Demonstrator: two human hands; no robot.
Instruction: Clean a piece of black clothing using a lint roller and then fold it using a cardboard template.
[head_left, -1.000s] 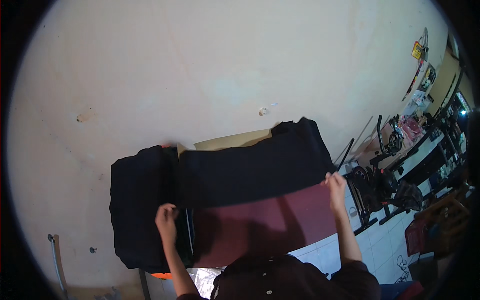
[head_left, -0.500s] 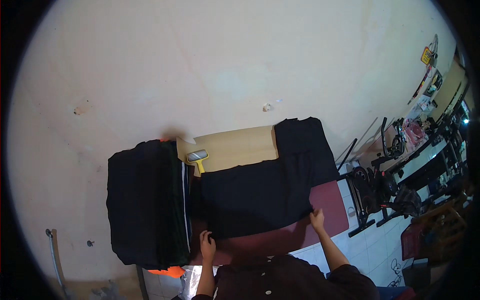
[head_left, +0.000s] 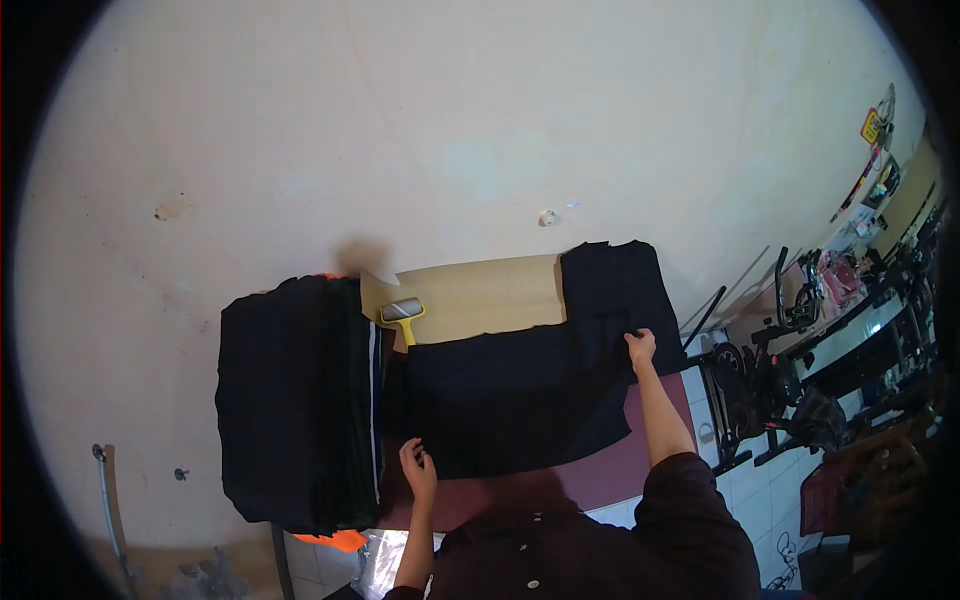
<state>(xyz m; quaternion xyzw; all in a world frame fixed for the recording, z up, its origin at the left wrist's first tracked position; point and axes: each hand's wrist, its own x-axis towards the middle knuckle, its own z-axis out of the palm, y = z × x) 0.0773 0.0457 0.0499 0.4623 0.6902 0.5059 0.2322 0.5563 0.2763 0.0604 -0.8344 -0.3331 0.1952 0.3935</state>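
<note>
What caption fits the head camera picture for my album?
Left hand and right hand at dark cloth, beside a black fabric stack and yellow-handled roller.

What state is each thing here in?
Black cloth: lying spread out
Stack of dark cloths: folded, piled up
Yellow-handled roller: lying down, unheld
Orange item: partly hidden
Exercise machine: unoccupied
Left hand: fingers curled, near cloth's corner
Right hand: fingers bent, over cloth; grip unclear

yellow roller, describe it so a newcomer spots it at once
Find the thick dark cloth stack on the left. Just right of its far end, at the tan sheet's left end, lies the yellow roller; its bright yellow stands out against the black cloth.
</note>
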